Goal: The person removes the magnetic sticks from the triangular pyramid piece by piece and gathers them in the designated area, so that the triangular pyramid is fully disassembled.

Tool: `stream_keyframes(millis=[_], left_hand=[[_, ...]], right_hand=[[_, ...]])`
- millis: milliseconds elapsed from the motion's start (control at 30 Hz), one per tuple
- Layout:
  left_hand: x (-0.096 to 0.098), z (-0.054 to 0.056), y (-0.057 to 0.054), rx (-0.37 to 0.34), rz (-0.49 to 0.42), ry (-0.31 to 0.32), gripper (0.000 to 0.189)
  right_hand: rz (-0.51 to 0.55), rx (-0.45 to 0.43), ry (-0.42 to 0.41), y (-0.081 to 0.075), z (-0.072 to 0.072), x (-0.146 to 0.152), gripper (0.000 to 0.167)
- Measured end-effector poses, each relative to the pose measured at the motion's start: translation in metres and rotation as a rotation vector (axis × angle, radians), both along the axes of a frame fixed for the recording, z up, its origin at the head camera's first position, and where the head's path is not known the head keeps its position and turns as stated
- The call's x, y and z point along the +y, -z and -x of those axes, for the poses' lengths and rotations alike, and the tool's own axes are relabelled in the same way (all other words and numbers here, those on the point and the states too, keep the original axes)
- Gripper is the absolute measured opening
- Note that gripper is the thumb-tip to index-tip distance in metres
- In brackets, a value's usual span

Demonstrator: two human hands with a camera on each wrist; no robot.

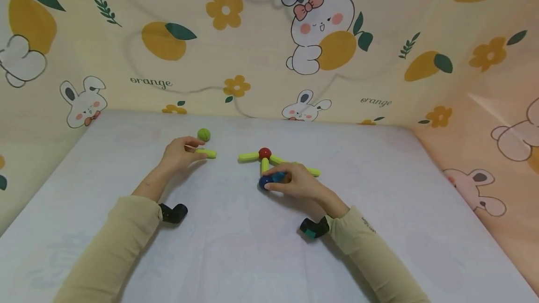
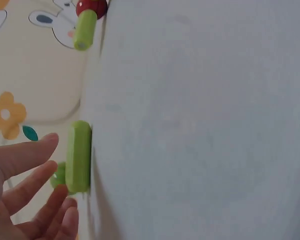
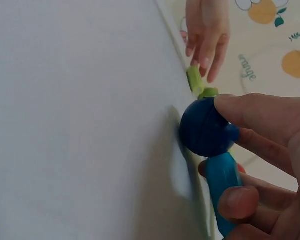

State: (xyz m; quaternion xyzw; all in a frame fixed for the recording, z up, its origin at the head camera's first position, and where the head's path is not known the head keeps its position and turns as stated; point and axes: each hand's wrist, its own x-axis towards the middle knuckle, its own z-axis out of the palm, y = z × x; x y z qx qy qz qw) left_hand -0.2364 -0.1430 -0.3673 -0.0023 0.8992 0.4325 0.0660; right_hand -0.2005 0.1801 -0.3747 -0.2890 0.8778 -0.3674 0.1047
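Note:
My left hand (image 1: 177, 154) is at a loose light-green stick (image 1: 208, 154) on the white tabletop, thumb and fingers spread around its near end. In the left wrist view that stick (image 2: 79, 157) lies right at the parted fingertips. A green ball (image 1: 204, 134) sits just beyond it. My right hand (image 1: 298, 181) grips a dark blue ball (image 3: 204, 127) between thumb and fingers, with a lighter blue stick (image 3: 223, 182) held among the same fingers. From a red ball (image 1: 265, 154), green sticks (image 1: 248, 157) spread outward, one reaching down to the blue ball.
Another green stick (image 1: 314, 172) shows beyond the right hand, partly hidden by it. Black wrist devices (image 1: 174, 214) sit at both sleeve cuffs. A cloth printed with rabbits and oranges (image 1: 261, 50) rises behind the white tabletop (image 1: 236, 256) and along its sides.

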Motion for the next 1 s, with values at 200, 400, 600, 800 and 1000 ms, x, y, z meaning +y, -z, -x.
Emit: stream_keyframes(millis=[200,400,600,800,1000], left_hand=[[0.013,-0.004,-0.006,0.101,-0.013,0.009,0.041],[0.031,-0.003,-0.005,0.112,-0.072,0.04,0.037],[0.042,-0.004,0.001,0.11,-0.114,0.066,0.035],[0.052,-0.006,0.004,0.094,-0.168,0.071,0.036],[0.06,-0.005,0.006,0.079,-0.197,0.078,0.035]], right_hand=[[-0.049,-0.007,0.074,-0.012,0.004,0.001,0.032],[0.044,0.073,0.211,-0.014,0.014,-0.003,0.028],[0.147,0.096,0.271,-0.013,0.022,-0.006,0.029],[0.191,0.094,0.293,-0.009,0.028,-0.008,0.031],[0.182,0.085,0.316,-0.006,0.032,-0.013,0.033]])
